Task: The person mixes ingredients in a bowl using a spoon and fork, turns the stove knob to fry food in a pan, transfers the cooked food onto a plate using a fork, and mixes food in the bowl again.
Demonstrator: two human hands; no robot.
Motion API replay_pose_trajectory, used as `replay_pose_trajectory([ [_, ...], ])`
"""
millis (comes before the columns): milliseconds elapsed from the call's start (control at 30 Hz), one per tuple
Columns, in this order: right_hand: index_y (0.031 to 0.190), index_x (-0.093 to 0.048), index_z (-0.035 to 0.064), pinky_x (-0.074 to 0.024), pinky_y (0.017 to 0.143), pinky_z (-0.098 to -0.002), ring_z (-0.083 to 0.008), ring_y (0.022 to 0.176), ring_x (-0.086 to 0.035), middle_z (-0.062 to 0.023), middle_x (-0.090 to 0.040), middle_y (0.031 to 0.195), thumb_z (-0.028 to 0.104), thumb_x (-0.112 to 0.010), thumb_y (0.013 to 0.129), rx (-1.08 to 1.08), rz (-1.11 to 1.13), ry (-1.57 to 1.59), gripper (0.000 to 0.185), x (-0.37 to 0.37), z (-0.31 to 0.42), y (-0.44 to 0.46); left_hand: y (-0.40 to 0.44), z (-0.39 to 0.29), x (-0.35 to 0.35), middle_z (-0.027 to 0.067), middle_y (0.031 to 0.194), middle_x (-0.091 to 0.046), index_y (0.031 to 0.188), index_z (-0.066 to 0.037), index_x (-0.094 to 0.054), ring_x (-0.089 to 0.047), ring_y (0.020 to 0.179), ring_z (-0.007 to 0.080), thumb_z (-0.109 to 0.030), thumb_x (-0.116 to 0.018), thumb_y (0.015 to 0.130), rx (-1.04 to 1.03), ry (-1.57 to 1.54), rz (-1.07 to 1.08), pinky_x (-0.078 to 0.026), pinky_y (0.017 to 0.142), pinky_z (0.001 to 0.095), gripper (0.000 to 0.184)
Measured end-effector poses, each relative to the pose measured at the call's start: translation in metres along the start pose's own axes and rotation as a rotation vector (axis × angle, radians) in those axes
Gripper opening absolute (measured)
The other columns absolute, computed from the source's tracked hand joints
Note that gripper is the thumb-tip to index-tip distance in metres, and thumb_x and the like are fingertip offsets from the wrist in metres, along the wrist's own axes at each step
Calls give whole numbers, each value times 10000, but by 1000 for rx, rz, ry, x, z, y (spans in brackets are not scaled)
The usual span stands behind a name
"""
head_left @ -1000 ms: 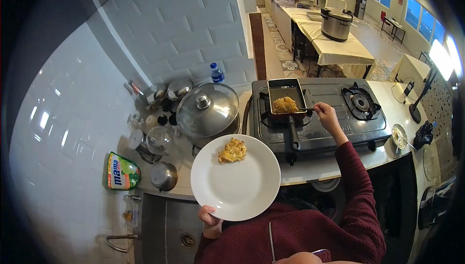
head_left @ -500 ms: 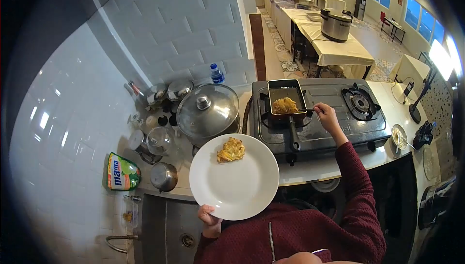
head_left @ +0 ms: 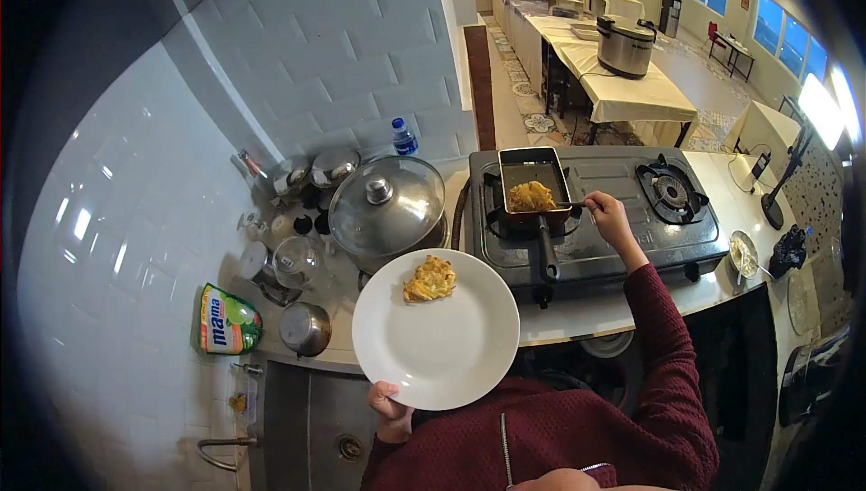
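Note:
My left hand point(head_left: 390, 403) grips the lower rim of a white plate point(head_left: 439, 347), held above the counter's edge. Near the plate's far side lies a golden-brown fritter point(head_left: 430, 280). My right hand point(head_left: 605, 210) is closed on the handle of a thin utensil point(head_left: 570, 203) whose working end reaches into a rectangular frying pan point(head_left: 532, 166). Another fritter point(head_left: 530, 196) is at the near end of the pan, at the utensil's tip. Oil seems to cover the pan's bottom. What kind of utensil it is, I cannot make out.
The pan sits on the left burner of a black gas stove point(head_left: 613, 247). A large lidded pot point(head_left: 388, 207) stands left of it. A sink point(head_left: 307, 428) lies at lower left. A bowl with a spoon point(head_left: 743, 255) is at right, near a lamp stand point(head_left: 783, 184).
Almost nothing differs. The fritter in the pan and the plate show at most a very slight shift; both hands keep their places.

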State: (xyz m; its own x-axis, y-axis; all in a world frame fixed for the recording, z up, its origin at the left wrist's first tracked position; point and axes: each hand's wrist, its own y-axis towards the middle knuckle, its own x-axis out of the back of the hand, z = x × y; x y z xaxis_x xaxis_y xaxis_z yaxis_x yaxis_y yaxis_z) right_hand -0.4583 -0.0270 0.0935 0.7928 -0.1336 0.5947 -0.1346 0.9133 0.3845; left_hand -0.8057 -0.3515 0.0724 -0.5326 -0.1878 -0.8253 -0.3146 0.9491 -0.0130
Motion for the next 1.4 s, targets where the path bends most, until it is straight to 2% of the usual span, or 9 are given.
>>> replay_pose_trajectory([
  [367, 862, -592, 1, -438, 630, -327, -288, 696, -585, -169, -594, 745, 134, -560, 813, 20, -5, 0, 146, 1, 1, 1, -1, 2, 1, 133, 1051, -506, 1167, 51, -400, -516, 961, 272, -75, -412, 533, 9, -67, 41, -450, 834, 363, 646],
  [467, 860, -592, 1, -439, 632, -326, -284, 697, -586, -167, -594, 743, 131, -558, 813, 7, 2, 2, 142, 2, 2, 0, 0, 3, 9, 132, 1051, -506, 1165, 51, -402, -515, 956, 269, -75, -412, 532, 11, -99, 114, -450, 830, 360, 645],
  [667, 856, -594, 5, -439, 635, -327, -285, 701, -585, -163, -597, 753, 125, -556, 812, 18, -5, 1, 134, 1, 3, 0, 0, 4, 12, 127, 1017, -512, 1109, 45, -435, -531, 877, 249, -85, -408, 538, -4, -108, 79, -467, 768, 333, 587],
  [800, 857, -594, 8, -437, 629, -329, -283, 696, -583, -163, -595, 751, 123, -557, 811, 26, -16, 3, 130, 0, 1, 0, -1, 4, 8, 123, 1000, -513, 1093, 40, -442, -531, 856, 241, -98, -405, 539, -27, -11, -17, -469, 751, 320, 571],
  [900, 837, -578, -7, -356, 509, -271, -128, 544, -436, -65, -484, 580, 138, -561, 827, 112, -63, 40, 146, -5, -8, 2, 0, 3, 3, 122, 1003, -513, 1110, 36, -433, -529, 866, 244, -104, -405, 540, -1, -37, 27, -466, 759, 324, 588],
  [967, 836, -579, -8, -358, 510, -271, -130, 544, -439, -68, -488, 581, 136, -560, 828, 111, -66, 46, 146, -6, -10, 2, 1, 0, 5, 122, 1009, -511, 1125, 34, -424, -528, 872, 248, -106, -406, 540, 50, -70, 104, -465, 763, 327, 602],
  [1200, 836, -581, -7, -364, 516, -275, -135, 547, -450, -79, -503, 586, 141, -555, 829, 104, -55, 43, 150, -4, -6, 1, -1, 2, 3, 130, 1006, -507, 1143, 38, -404, -528, 882, 251, -113, -412, 538, 0, -42, 68, -466, 768, 330, 624],
  [1300, 853, -586, 4, -430, 617, -323, -269, 672, -577, -163, -586, 728, 127, -558, 812, 21, 0, 2, 133, -1, -3, 2, 0, 3, -3, 134, 995, -510, 1132, 44, -411, -528, 879, 248, -117, -415, 541, -15, -35, 17, -465, 766, 324, 613],
  [1400, 836, -581, -1, -356, 505, -276, -137, 534, -447, -78, -495, 580, 135, -554, 827, 109, -63, 47, 140, -5, -8, 1, -1, 2, -5, 134, 990, -511, 1116, 46, -422, -528, 872, 245, -117, -415, 543, -25, -41, 25, -464, 762, 317, 596],
])
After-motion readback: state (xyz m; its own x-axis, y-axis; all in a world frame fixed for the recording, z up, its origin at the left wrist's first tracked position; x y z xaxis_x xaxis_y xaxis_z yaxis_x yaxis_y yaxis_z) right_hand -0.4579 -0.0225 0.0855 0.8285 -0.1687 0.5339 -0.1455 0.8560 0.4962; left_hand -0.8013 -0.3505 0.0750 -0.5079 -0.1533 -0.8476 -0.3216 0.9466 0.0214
